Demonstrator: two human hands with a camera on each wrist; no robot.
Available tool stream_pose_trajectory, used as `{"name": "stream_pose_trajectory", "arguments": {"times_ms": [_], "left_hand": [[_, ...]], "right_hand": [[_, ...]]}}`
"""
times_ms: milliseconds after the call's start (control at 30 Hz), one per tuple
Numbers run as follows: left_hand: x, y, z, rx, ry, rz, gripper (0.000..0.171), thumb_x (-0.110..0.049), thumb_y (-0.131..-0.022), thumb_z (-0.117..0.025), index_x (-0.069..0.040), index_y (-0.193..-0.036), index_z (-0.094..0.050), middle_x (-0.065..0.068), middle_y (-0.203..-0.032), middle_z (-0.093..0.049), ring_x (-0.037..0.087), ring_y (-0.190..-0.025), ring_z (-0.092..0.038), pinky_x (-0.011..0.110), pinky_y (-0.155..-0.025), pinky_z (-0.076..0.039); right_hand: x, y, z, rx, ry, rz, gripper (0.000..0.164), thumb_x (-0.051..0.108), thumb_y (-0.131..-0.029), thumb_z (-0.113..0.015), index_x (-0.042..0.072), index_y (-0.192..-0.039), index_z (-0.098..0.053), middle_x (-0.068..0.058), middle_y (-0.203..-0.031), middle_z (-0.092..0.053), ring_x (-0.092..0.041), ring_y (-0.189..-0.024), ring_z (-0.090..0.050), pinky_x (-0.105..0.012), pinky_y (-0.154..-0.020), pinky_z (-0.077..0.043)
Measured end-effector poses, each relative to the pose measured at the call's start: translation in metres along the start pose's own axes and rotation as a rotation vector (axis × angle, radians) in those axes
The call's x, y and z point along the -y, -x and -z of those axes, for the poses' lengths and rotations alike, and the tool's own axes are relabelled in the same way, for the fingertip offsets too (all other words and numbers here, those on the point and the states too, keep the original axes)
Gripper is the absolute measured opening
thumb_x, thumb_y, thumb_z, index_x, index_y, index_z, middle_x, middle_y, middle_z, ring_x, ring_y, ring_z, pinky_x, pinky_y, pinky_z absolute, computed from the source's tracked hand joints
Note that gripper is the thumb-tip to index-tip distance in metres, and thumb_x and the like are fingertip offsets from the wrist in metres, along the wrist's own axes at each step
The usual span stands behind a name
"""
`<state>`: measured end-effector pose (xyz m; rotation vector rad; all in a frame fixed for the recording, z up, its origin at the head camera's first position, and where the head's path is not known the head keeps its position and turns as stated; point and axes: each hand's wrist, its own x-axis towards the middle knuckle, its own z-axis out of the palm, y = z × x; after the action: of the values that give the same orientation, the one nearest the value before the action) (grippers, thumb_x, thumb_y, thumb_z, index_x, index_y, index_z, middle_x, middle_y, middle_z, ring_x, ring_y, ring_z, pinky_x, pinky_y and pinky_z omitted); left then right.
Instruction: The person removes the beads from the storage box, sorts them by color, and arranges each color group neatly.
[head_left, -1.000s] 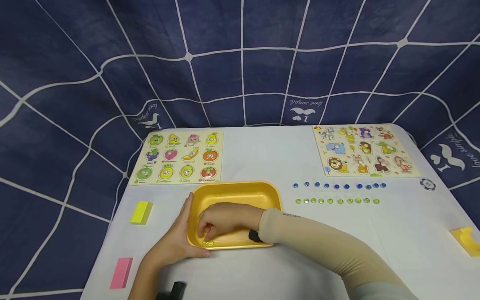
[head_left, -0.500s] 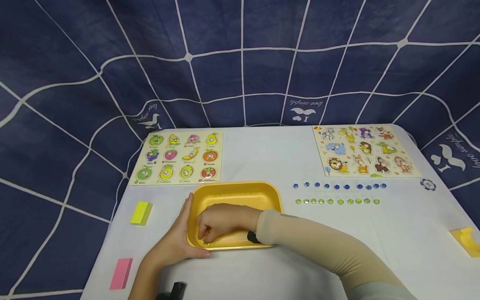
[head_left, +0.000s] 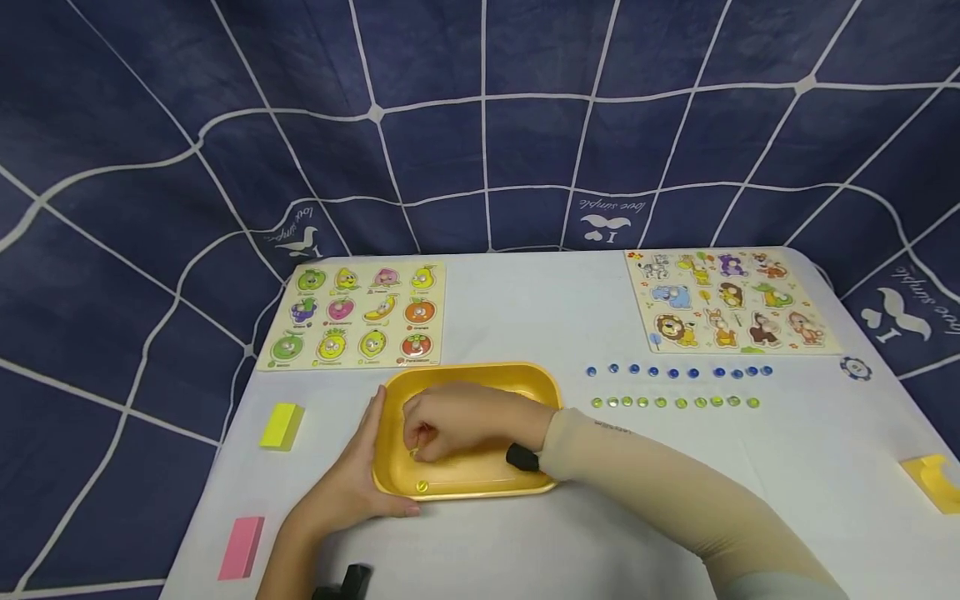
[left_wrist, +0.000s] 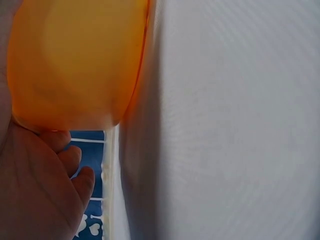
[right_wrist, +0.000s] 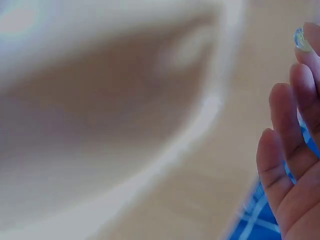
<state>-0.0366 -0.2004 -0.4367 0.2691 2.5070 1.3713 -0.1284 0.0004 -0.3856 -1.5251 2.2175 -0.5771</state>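
A yellow plastic tray (head_left: 480, 487) stands on the table at the near middle. My left hand (head_left: 356, 479) holds its left end, thumb along the near wall and fingers along the left wall; in the left wrist view the orange-lit tray wall (left_wrist: 80, 60) lies against the palm. Over the tray floor, my right hand (head_left: 446, 421) pinches a small yellow-green glass bead (right_wrist: 301, 41) between thumb and fingertip. Another yellow-green glass bead (head_left: 422, 487) lies inside the tray by the near wall.
Right of the tray run a row of blue glass beads (head_left: 673, 373) and a row of yellow-green ones (head_left: 661, 402). Behind are a fruit puzzle board (head_left: 352, 329) and an animal one (head_left: 712, 292). A yellow block (head_left: 282, 427) and a pink block (head_left: 242, 547) lie left.
My right hand has lifted a yellow-green bead off the tray's near-left corner and moved slightly away from me. One bead stays behind. My left hand has kept its place on the tray.
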Motion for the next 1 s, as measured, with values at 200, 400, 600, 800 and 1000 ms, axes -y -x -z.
{"name": "stream_pose_trajectory", "arguments": {"times_ms": [200, 400, 600, 800, 1000], "left_hand": [[-0.002, 0.000, 0.001, -0.001, 0.008, 0.002, 0.146, -0.040, -0.049, -0.093, -0.040, -0.148, 0.014, -0.006, -0.160, 0.007, 0.023, -0.148, -0.002, 0.058, -0.114, -0.011], [-0.004, 0.000, 0.002, -0.011, 0.028, -0.006, 0.146, -0.036, -0.047, -0.094, -0.040, -0.149, 0.011, -0.009, -0.160, 0.003, 0.020, -0.148, -0.006, 0.030, -0.114, -0.014], [-0.003, 0.000, 0.001, -0.018, 0.046, -0.025, 0.147, -0.034, -0.045, -0.095, -0.038, -0.150, 0.009, -0.009, -0.160, 0.000, 0.021, -0.148, -0.006, 0.043, -0.117, -0.015], [-0.002, -0.001, -0.001, -0.018, 0.049, -0.034, 0.147, -0.034, -0.045, -0.095, -0.038, -0.150, 0.009, -0.008, -0.160, 0.001, 0.024, -0.148, -0.005, 0.062, -0.113, -0.013], [-0.002, -0.002, 0.000, -0.016, 0.045, -0.043, 0.148, -0.034, -0.045, -0.095, -0.037, -0.150, 0.010, -0.009, -0.160, 0.000, 0.022, -0.148, -0.006, 0.061, -0.112, -0.013]], "right_hand": [[0.002, 0.039, 0.041, -0.239, -0.026, 0.028, 0.009, 0.027, -0.083, -0.069, 0.022, -0.091, -0.071, 0.012, -0.084, -0.059, -0.003, -0.078, -0.053, -0.015, -0.074, -0.047], [0.000, 0.083, 0.064, -0.499, -0.099, 0.050, 0.009, 0.025, -0.083, -0.071, 0.020, -0.090, -0.073, 0.012, -0.085, -0.061, -0.007, -0.080, -0.057, -0.019, -0.074, -0.052], [-0.002, 0.126, 0.075, -0.640, -0.096, 0.032, 0.012, 0.020, -0.082, -0.073, 0.020, -0.094, -0.073, 0.010, -0.089, -0.063, -0.004, -0.082, -0.056, -0.019, -0.072, -0.053], [-0.015, 0.180, 0.070, -0.759, -0.015, -0.046, 0.026, 0.007, -0.073, -0.079, 0.021, -0.095, -0.072, 0.013, -0.088, -0.063, -0.004, -0.079, -0.056, -0.013, -0.067, -0.049], [-0.049, 0.253, 0.049, -0.871, 0.099, -0.240, 0.036, -0.002, -0.066, -0.081, 0.021, -0.092, -0.072, 0.012, -0.088, -0.064, -0.001, -0.077, -0.054, -0.010, -0.067, -0.045]]}}
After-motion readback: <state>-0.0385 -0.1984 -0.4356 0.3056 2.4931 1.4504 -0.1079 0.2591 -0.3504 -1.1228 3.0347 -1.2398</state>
